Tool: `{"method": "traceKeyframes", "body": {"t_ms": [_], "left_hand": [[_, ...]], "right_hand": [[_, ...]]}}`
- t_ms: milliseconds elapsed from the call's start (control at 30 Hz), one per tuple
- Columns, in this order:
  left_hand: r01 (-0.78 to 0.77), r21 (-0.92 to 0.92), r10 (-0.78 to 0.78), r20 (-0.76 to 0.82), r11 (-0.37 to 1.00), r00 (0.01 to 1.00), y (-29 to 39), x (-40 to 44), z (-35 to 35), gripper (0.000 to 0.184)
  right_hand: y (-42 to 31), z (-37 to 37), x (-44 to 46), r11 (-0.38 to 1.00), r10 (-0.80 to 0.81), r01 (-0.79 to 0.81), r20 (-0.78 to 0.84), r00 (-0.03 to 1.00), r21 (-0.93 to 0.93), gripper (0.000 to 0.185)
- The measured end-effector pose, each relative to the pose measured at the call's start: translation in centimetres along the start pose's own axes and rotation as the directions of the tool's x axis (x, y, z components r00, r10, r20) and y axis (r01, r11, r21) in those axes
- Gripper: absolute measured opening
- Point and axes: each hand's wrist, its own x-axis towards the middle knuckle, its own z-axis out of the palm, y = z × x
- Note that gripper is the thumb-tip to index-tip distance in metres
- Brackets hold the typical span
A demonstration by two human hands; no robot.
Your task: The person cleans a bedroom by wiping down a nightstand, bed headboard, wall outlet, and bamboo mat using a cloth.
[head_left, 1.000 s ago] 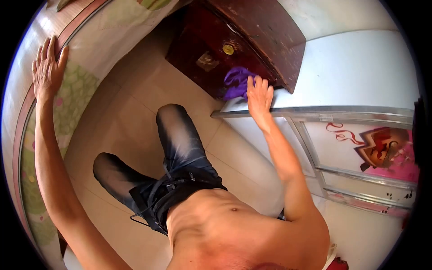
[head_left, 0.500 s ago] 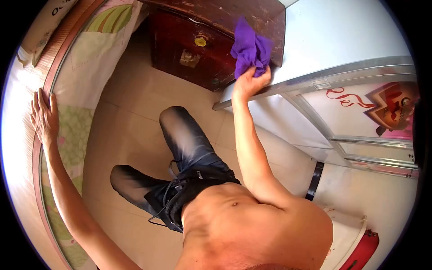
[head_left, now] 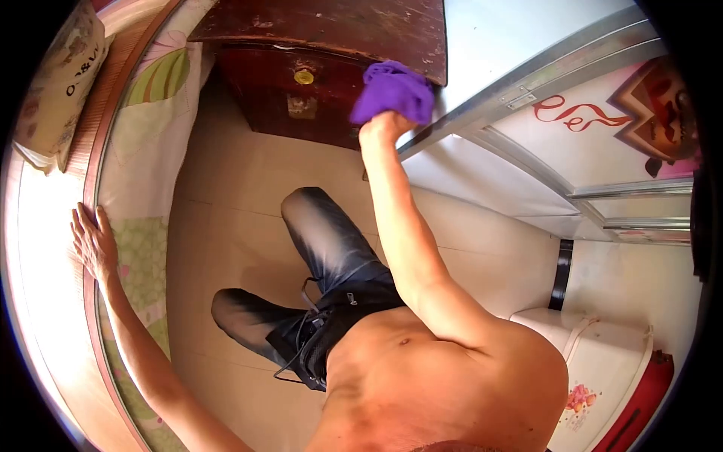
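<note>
My right hand (head_left: 388, 126) is closed on a crumpled purple cloth (head_left: 393, 90). The cloth lies over the near right edge of a worn dark-red wooden chest (head_left: 260, 94), where it meets a white surface (head_left: 520, 34) with a metal frame. Cloth hides part of my fingers. On the chest's front are a round yellow fitting (head_left: 303, 77) and a pale worn patch. At the left, my left hand (head_left: 95, 245) rests flat with spread fingers on the pinkish wooden edge (head_left: 89, 169) of a raised surface, holding nothing.
Patterned fabric (head_left: 143, 181) hangs below the left edge, with a printed bag (head_left: 64, 94) above it. A metal-framed cabinet door (head_left: 557, 143) with printed decoration is at the right. A white bin-like container (head_left: 602, 377) stands at lower right. Tiled floor (head_left: 226, 162) lies between.
My right hand has drawn the cloth nearer along the chest's edge, and the cloth is more bunched. The whole view has shifted a little. My left hand stays on the wooden edge.
</note>
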Motion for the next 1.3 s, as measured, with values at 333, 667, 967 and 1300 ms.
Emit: {"method": "traceKeyframes", "body": {"t_ms": [333,667,967,1300], "left_hand": [[0.011,-0.006,-0.011,0.014,1.000,1.000,1.0,-0.2,-0.9,0.068],[-0.005,-0.056,0.004,-0.014,0.998,1.000,0.2,0.0,-0.2,0.069],[-0.023,-0.072,0.020,-0.034,0.997,0.999,-0.3,0.1,0.7,0.069],[-0.057,-0.103,0.053,-0.039,0.993,0.998,-0.9,0.3,0.7,0.066]], "right_hand": [[5.8,9.5,-5.4,0.987,0.149,-0.142,0.100,0.984,-0.071,0.012],[4.0,2.2,-1.0,0.771,0.293,-0.526,0.533,0.793,0.358,0.005],[3.1,-9.7,-0.2,0.798,0.556,-0.596,0.276,0.784,0.088,0.014],[15.8,-7.3,-0.3,0.592,0.236,-0.400,-0.324,0.916,-0.700,0.041]]}}
